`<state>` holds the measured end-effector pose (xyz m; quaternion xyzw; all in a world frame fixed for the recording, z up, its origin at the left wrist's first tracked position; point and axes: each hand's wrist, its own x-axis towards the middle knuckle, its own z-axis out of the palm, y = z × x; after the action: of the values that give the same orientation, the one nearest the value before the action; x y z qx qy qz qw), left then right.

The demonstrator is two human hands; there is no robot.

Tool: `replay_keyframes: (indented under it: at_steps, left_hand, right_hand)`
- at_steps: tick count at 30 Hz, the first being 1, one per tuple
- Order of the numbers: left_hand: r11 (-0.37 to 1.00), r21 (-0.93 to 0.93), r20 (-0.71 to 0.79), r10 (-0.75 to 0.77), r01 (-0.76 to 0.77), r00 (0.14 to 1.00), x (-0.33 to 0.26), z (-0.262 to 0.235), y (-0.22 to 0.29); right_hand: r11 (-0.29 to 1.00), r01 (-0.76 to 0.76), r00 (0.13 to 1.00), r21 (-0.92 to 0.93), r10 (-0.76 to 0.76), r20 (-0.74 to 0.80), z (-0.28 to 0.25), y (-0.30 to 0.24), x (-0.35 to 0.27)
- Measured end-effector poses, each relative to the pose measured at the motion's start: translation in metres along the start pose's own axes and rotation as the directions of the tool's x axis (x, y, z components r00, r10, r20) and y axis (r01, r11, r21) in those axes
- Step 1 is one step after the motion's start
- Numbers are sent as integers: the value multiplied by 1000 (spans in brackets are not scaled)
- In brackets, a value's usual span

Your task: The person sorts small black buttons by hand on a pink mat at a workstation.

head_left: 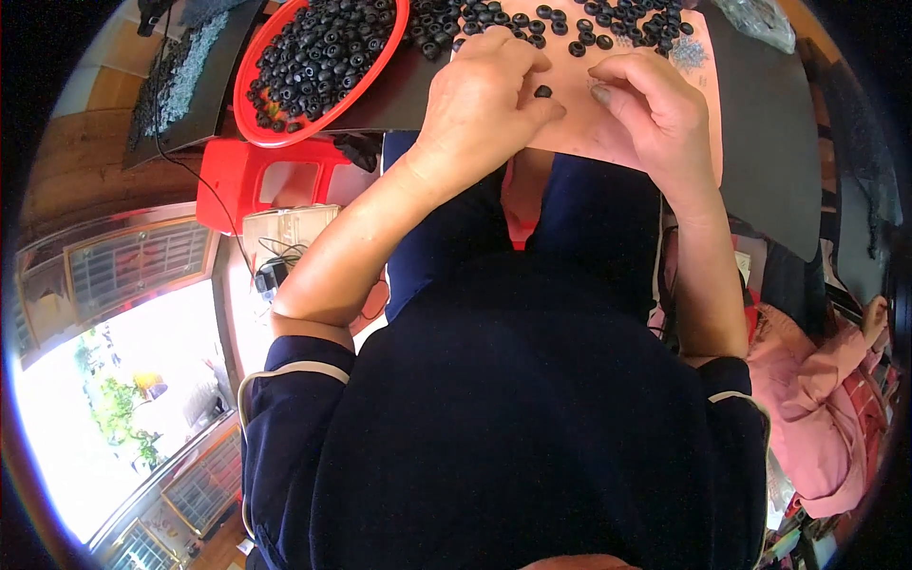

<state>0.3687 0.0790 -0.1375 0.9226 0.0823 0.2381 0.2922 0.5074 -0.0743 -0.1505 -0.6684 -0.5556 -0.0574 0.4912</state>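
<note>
Glaring daylit opening (pixel 142 399) at left, red plastic stool (pixel 226 180) near dark tabletop (pixel 774 123).

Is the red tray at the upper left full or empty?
Well filled, not empty: black parts cover most of the red tray's inside.
</note>
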Motion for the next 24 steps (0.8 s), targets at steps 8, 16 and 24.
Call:
replay_keyframes:
  at_steps: [8, 16, 24]
  left_hand:
    - [991, 121, -174, 71, -50, 982, -8, 8, -5]
    - [998, 6, -100, 61, -60, 993, -6, 2, -8]
    - [983, 19, -70, 183, -182, 981, 3, 0, -18]
  right_hand:
    - [1000, 4, 1000, -1, -4, 13, 0, -2, 0]
    - [1000, -2, 1000, -31, 2, -9, 0, -4, -1]
    - [1000, 0, 1000, 13, 0, -5, 1, -5, -1]
